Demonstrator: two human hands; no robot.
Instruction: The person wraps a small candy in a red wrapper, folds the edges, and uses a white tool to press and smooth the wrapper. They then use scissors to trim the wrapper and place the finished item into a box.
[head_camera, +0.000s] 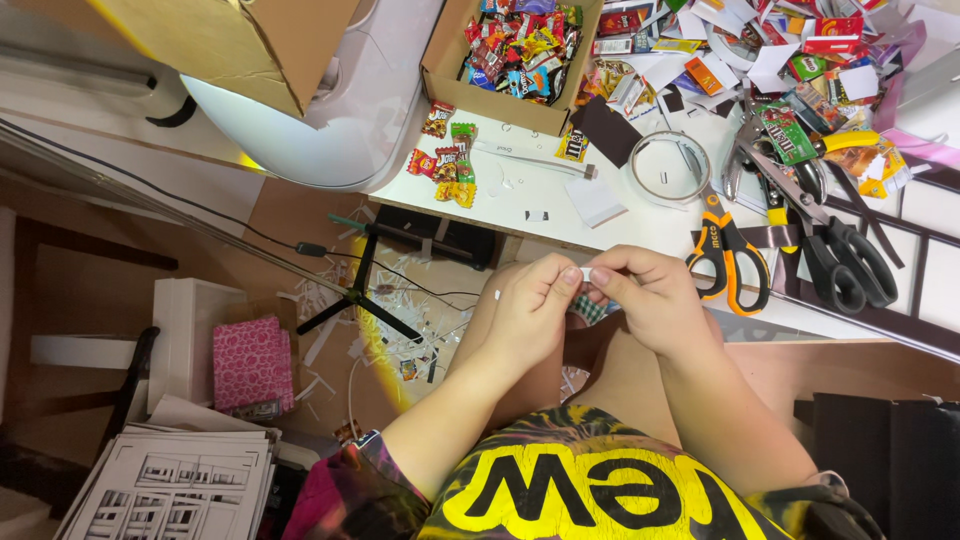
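Both grips pinch one small white strip (587, 274): left hand (535, 310) and right hand (645, 295) meet fingertip to fingertip over the lap, just short of the white counter (560, 205). Orange scissors (728, 255) lie beside the right hand, a tape ring (670, 168) and candy box (515, 60) beyond.

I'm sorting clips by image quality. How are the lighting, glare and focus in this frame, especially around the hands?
Head view: bright, even light on the white table; a yellow-green flare streak over the floor scraps. Left hand and right hand are sharp, pinching a small white piece between them. Wide-angle bending shows at the edges; the orange scissors are crisp.
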